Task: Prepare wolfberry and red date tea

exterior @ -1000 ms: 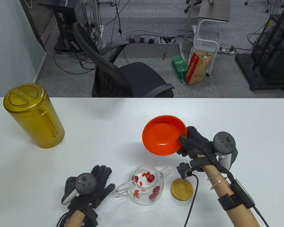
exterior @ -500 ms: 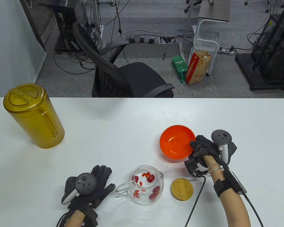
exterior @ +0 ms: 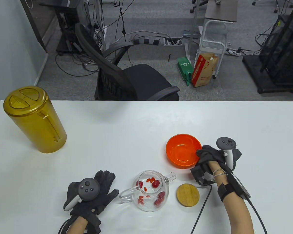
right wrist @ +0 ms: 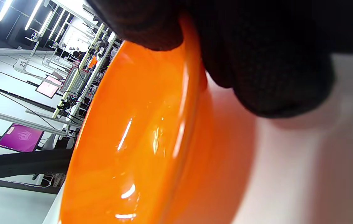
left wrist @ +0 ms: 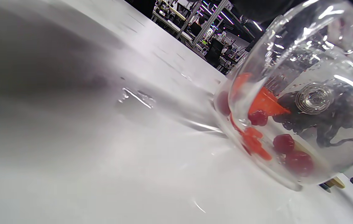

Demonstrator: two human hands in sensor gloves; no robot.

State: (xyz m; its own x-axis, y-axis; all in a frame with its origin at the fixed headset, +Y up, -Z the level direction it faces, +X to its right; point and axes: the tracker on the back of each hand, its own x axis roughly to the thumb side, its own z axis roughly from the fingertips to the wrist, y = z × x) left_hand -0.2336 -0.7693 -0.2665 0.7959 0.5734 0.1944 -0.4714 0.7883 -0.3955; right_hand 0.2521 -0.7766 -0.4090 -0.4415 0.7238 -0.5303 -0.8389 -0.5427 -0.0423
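Observation:
A glass teapot [exterior: 151,190] stands near the table's front, holding red dates and wolfberries; it fills the right of the left wrist view [left wrist: 291,102]. My left hand [exterior: 97,192] rests flat on the table just left of the teapot's handle, fingers spread. My right hand [exterior: 206,156] grips the right rim of an empty orange bowl [exterior: 183,150], which sits upright on the table. In the right wrist view my gloved fingers [right wrist: 257,46] pinch the bowl's rim [right wrist: 151,130]. A round bamboo lid [exterior: 188,195] lies right of the teapot.
A tall amber pitcher [exterior: 34,119] with its lid on stands at the table's far left. A black office chair [exterior: 127,80] sits behind the table's far edge. A cable [exterior: 201,209] runs from my right wrist across the table's front.
My right hand turned the tilted orange bowl upright, moved it right and lowered it onto the table. The left hand and teapot have not moved.

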